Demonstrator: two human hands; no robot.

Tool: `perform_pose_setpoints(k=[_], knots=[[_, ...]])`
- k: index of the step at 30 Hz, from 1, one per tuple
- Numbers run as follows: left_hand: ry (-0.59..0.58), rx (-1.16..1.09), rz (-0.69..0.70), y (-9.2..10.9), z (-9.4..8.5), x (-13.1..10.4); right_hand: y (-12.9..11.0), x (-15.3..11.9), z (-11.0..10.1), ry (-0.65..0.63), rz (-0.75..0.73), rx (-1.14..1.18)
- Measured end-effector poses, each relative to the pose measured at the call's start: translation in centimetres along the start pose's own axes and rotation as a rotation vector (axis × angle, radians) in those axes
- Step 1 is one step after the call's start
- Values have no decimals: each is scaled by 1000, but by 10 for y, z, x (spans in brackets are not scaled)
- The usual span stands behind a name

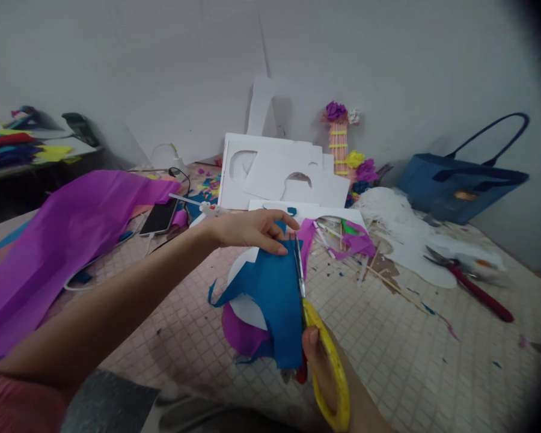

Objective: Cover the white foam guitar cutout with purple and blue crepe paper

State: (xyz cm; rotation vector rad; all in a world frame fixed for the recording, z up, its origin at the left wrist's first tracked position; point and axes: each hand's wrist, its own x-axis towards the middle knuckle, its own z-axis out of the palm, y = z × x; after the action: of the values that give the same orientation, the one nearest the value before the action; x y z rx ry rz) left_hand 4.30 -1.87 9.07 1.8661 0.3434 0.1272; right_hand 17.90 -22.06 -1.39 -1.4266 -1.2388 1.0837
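Note:
My left hand (255,231) pinches the top of a blue sheet of paper (275,294) between thumb and fingers. The sheet has a ragged left side with a thin curled strip. My right hand (318,361) is closed around the yellow handles of a pair of scissors (337,382). Their blades point away from me along the sheet's right edge; I cannot tell whether the paper is between them. Beneath the sheet lie a white piece (243,310) and a round purple piece (241,335), both partly covered.
Purple paper (67,234) drapes over the left side, near a phone (159,216) and a glue gun (208,208). Cut white boards (275,171) lean at the back. Red-handled pliers (478,291), sticks (399,288) and a blue bag (460,186) are on the right.

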Motion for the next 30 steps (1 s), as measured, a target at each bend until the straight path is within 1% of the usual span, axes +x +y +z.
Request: perform_pose_setpoints(k=[1,3,8,12,14,16,19,22,24,25,27,30], knots=[[1,2,-1,1,0,0,1,0,0,-36,37,36],[1,4,-2,2,1,0,2,0,1,-55,85,60],[16,30,-5,-1,1,0,-1,2,9,-11,90,60],[50,71,-18,-10,-7,-2,2,10,7,13,107,103],[90,77,-30,-14,-16,-7,8,15,-2,11,118,111],[128,72,-41,-14,-26,-16,16,21,-15,10,120,92],[178,67,-63,-4,-39,-36,24,30,-37,36,100,44],[269,56,-103,8,-46,-54,22,41,-54,67,90,-25],[313,57,-129,13,-47,-60,16,50,-58,74,78,-68],[318,62,-142,13,-47,-61,13,55,-58,73,70,-89],[291,73,-163,9,-46,-59,9,66,-53,72,46,-136],[259,124,-184,-2,-45,-54,8,81,-37,95,-11,-250]])
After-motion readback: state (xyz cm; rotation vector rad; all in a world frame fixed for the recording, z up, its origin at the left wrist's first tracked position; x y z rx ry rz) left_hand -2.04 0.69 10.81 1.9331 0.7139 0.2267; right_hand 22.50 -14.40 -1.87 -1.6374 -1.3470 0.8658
